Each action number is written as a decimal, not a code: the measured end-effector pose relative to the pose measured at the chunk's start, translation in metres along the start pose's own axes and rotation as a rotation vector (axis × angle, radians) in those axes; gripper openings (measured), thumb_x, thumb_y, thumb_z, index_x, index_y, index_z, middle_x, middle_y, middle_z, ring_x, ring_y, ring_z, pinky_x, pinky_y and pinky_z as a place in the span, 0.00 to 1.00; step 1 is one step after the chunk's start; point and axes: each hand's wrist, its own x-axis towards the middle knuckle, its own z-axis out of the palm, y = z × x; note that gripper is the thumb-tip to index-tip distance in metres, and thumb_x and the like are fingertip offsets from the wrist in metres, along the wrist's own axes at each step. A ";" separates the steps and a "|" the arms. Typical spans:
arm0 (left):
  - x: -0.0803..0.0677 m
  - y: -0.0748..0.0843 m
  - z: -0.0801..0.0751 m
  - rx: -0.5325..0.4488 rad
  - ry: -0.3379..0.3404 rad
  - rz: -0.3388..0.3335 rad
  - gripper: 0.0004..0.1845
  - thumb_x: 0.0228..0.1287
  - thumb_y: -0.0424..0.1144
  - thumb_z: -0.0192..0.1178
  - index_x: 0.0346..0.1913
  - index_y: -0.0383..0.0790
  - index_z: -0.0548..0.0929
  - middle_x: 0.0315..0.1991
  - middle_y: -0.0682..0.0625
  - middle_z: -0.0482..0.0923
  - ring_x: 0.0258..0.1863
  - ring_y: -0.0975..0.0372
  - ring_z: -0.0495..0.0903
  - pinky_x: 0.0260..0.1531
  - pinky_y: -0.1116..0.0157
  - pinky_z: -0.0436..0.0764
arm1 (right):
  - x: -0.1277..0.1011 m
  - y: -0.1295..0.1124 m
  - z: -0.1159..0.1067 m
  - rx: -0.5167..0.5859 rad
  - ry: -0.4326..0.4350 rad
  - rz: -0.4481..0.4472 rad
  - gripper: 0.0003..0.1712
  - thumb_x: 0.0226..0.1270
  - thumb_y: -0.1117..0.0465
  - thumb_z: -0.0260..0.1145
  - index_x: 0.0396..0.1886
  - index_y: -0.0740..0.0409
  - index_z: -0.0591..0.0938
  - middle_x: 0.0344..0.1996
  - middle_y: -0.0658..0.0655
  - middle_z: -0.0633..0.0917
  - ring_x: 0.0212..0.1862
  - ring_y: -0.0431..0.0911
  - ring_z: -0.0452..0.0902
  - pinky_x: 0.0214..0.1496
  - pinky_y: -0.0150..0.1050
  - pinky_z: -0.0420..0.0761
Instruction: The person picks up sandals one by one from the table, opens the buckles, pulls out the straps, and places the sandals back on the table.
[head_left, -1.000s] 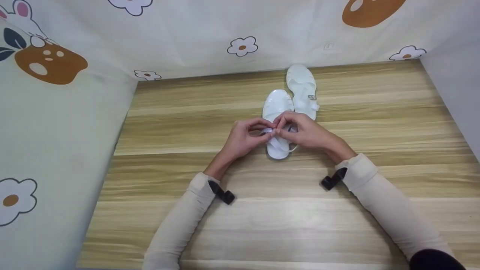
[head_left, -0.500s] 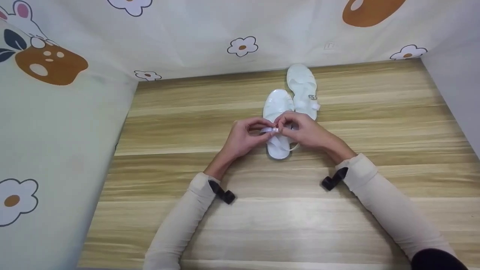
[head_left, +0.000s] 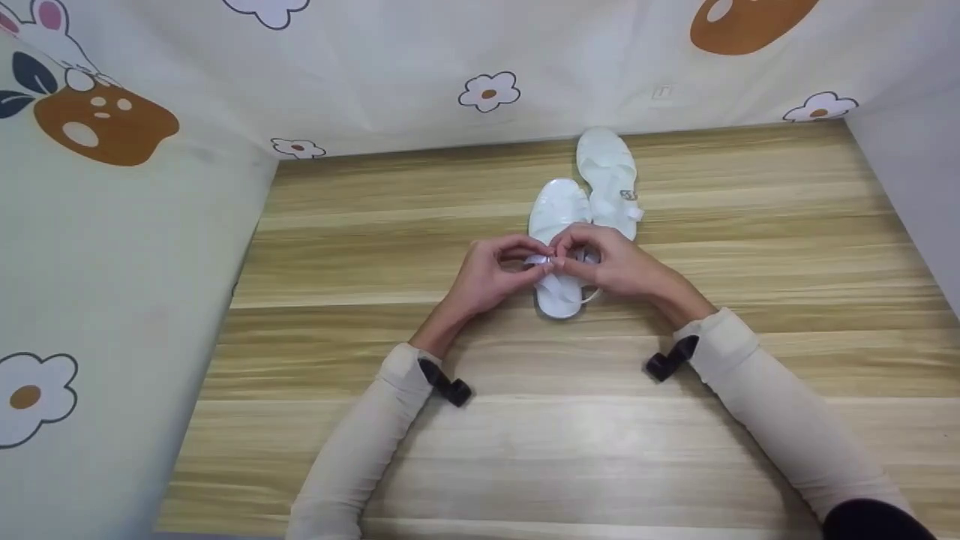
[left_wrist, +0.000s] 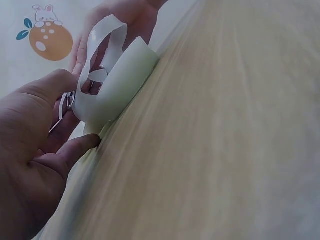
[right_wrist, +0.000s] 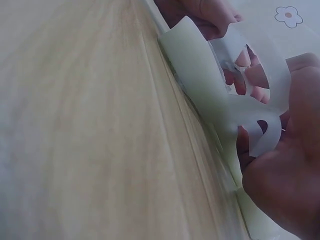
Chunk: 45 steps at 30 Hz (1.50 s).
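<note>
Two white sandals lie on the wood-grain surface. Over the nearer sandal [head_left: 559,206] both hands meet at its ankle strap [right_wrist: 280,65]. My left hand [head_left: 491,274] pinches the strap by the small metal buckle [left_wrist: 71,99], thumb on the near side. From the other side my right hand [head_left: 619,262] pinches the strap end at the same buckle, fingertips almost touching the left ones. Fingers hide most of the buckle, so how far the strap is threaded cannot be told. The heel part [left_wrist: 122,77] rests toes-away on the surface.
The second sandal [head_left: 604,154] lies beyond and to the right, touching or nearly touching the first, its toe near the back wall cloth [head_left: 390,82]. A side panel [head_left: 907,172] stands at the right. The wood-grain surface [head_left: 555,435] extends toward the person.
The right thumb and fingers drew slightly back, baring the buckle half a second ago, and now close in on it again. Left hand and sandals stay nearly still.
</note>
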 end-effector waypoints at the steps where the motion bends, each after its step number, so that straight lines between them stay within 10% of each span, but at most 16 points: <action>1: 0.000 0.000 0.000 -0.002 0.000 0.001 0.11 0.67 0.40 0.78 0.49 0.43 0.93 0.47 0.50 0.94 0.51 0.60 0.93 0.58 0.63 0.89 | 0.000 0.000 0.000 -0.003 -0.003 -0.001 0.07 0.77 0.60 0.72 0.40 0.60 0.86 0.53 0.56 0.89 0.60 0.48 0.81 0.68 0.35 0.74; 45: 0.000 -0.003 -0.002 -0.076 0.007 -0.037 0.12 0.68 0.36 0.76 0.51 0.38 0.91 0.49 0.45 0.93 0.52 0.58 0.92 0.59 0.60 0.89 | 0.002 -0.002 0.001 0.026 0.042 0.073 0.05 0.74 0.71 0.60 0.35 0.66 0.79 0.54 0.64 0.89 0.60 0.52 0.81 0.62 0.29 0.76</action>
